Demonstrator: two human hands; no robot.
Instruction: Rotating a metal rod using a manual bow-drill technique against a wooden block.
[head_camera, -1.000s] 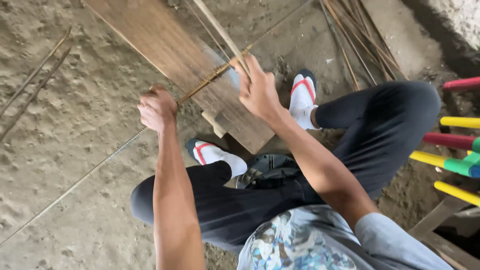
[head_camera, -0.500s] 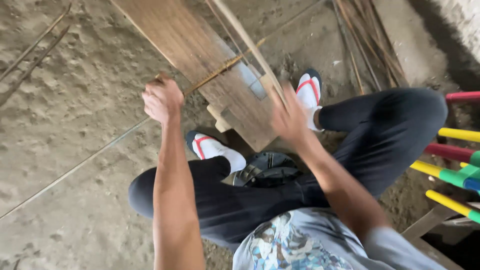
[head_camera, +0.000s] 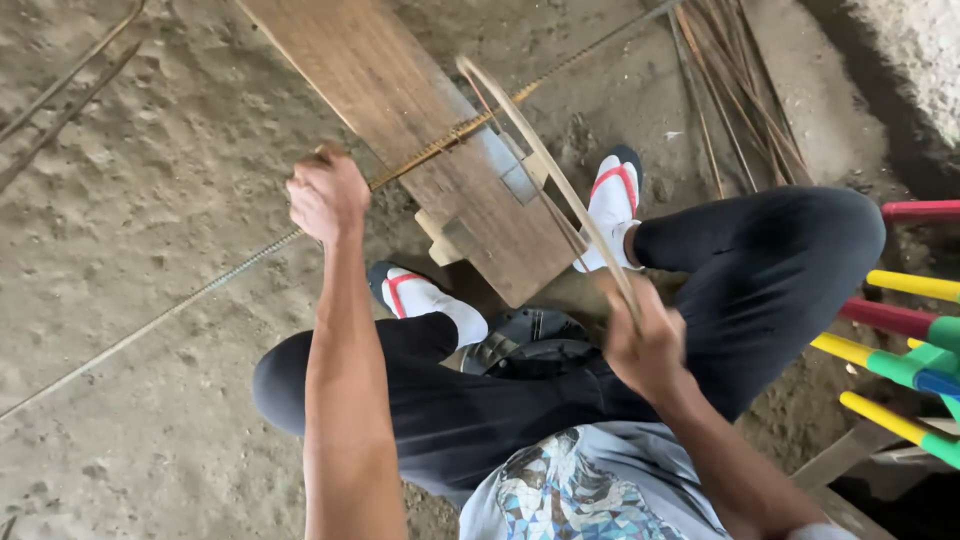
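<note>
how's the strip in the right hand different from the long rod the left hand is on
The strip is pale, flat and bowed into a curve, rising off the wooden board; the rod is darker, round, ribbed and straight, lying across board and dirt floor. The right hand pinches the strip's end; the left hand grips the rod mid-length. Both are long and thin.

Sandy, footprint-pitted dirt floor (head_camera: 130, 240) in soft daylight, rough pale wall (head_camera: 915, 60) at upper right, bundle of thin sticks (head_camera: 735, 70) lying near it, red, yellow and green painted poles (head_camera: 900, 340) at the right edge
</note>
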